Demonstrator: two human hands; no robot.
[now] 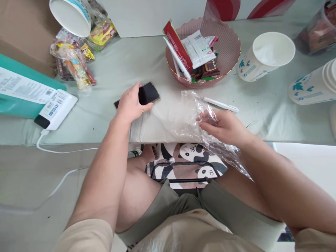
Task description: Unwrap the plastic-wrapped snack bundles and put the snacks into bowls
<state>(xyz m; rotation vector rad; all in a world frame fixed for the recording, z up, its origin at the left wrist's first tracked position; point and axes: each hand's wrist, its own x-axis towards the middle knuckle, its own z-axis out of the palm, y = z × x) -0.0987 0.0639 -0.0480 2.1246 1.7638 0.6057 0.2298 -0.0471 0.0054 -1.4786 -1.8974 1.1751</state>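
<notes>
My left hand (133, 103) is closed around a dark smartphone (149, 93), which lies on the table cloth with its black screen up. In my right hand (220, 124) is a crumpled clear plastic bag (190, 112), pinched between thumb and fingers. Part of the bag rests on the cloth, and its tail hangs over the table edge by my right forearm. Just behind the bag lies a white pen (220, 104). Beyond it a pink ribbed bowl (228, 49) contains several wrapped snacks (199, 49).
A paper cup (265, 57) and stacked cups (311, 84) stand at right. Bagged sweets (75, 61) lie at the back left near a tipped paper tub (72, 17). A white device (61, 108) with a cable (65, 152) leans against a green box (23, 87).
</notes>
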